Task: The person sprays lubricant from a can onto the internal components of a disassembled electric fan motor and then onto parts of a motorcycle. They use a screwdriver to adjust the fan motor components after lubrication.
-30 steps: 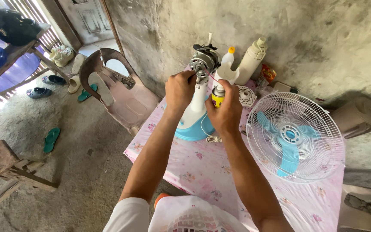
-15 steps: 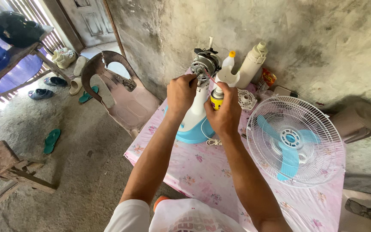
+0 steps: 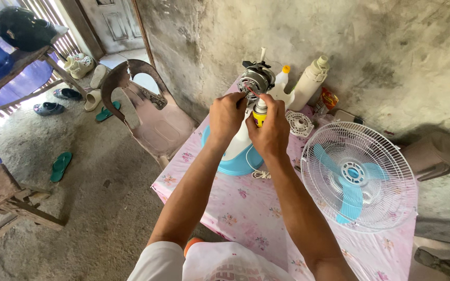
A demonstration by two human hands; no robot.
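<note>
Pink floral cloth covers the tabletop (image 3: 246,208), which stands against a rough grey wall. On it we find a stripped fan stand (image 3: 238,148) with a pale blue base and white neck, upright, its bare motor (image 3: 255,80) exposed at the top. We record the left hand (image 3: 226,115) closed at the neck just below the motor, fingertips up against the motor's front. The right hand (image 3: 270,130) is wrapped round a small yellow spray can (image 3: 259,114), held upright just beside the motor; a thin red straw runs from its nozzle toward the motor face. Whether the straw touches the shaft we cannot tell.

Behind the motor, by the wall, stand a white squeeze bottle (image 3: 282,86) with a yellow cap and a taller cream bottle (image 3: 308,82). A small white round grille part (image 3: 300,124) lies near them. To the right of the hands lies the fan guard (image 3: 360,174), white wire with blue blades inside, well apart from the stand. A white cord (image 3: 259,173) is coiled at the foot of the base. A brown plastic chair (image 3: 149,112) sits just beside the tabletop's far left corner
</note>
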